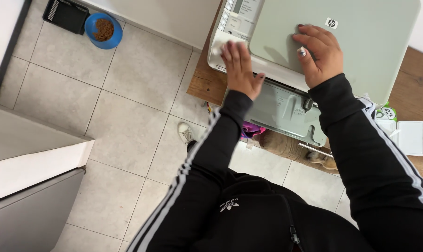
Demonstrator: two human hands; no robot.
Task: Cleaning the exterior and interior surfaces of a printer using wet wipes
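In the upper right of the frame a pale grey-green printer (351, 51) sits on a wooden table (204, 84), and both of the person's hands are on it. The left hand (239, 65) lies with fingers pressed close together over a small white cloth or wipe (219, 46), just at the printer's control panel (232, 18) on its left edge; whether the cloth is pinched or only pressed flat under the fingers cannot be told. The right hand (318, 53) rests palm-down on the flat lid, fingers slightly spread, holding nothing and seeming to steady the machine. The step in hand looks like wiping the panel corner while the lid is held still. Carrying the wipe further would call for light pressure along the button row, so no key is pushed, and the bracing hand kept firm. Below the table edge the paper tray (286, 109) juts out. A blue bowl of brown kibble (103, 31) sits on the tiled floor (122, 126) at the upper left.
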